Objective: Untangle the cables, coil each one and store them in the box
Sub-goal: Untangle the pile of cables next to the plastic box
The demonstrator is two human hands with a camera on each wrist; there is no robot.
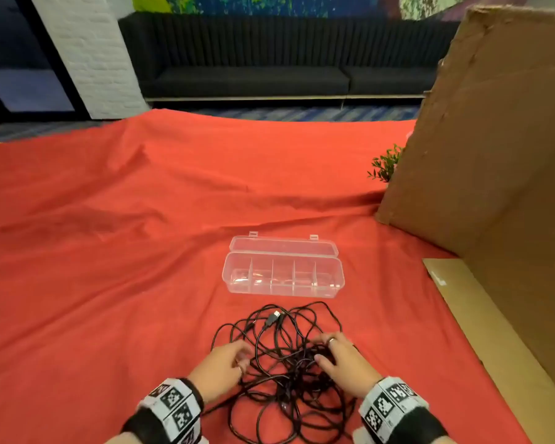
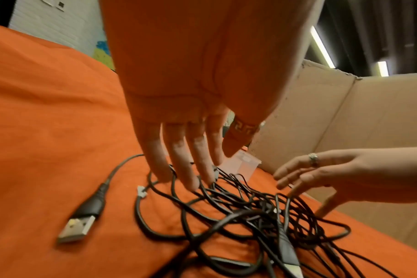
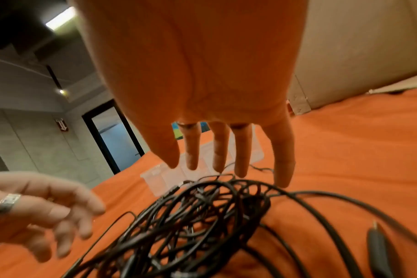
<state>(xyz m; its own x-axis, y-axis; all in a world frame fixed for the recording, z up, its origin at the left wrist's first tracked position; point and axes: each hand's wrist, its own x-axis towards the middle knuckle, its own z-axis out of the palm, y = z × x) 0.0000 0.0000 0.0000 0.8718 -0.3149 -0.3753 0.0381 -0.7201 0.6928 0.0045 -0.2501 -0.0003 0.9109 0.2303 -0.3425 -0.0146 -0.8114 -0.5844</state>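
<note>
The tangled black cables [image 1: 282, 363] lay heaped on the red cloth [image 1: 109, 251], just before the open clear box [image 1: 282, 274]. The left hand [image 1: 218, 370] and right hand [image 1: 343, 363] hovered over the heap, fingers spread, gripping nothing.

How many cables [image 1: 279, 370] form the tangle (near loops cut off) cannot be told.

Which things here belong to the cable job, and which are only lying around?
For the job:
- tangled black cables
- clear divided box, lid open
- left hand and right hand, both at the tangle

Just lying about:
- cardboard panel
- small green plant
- red cloth
</note>
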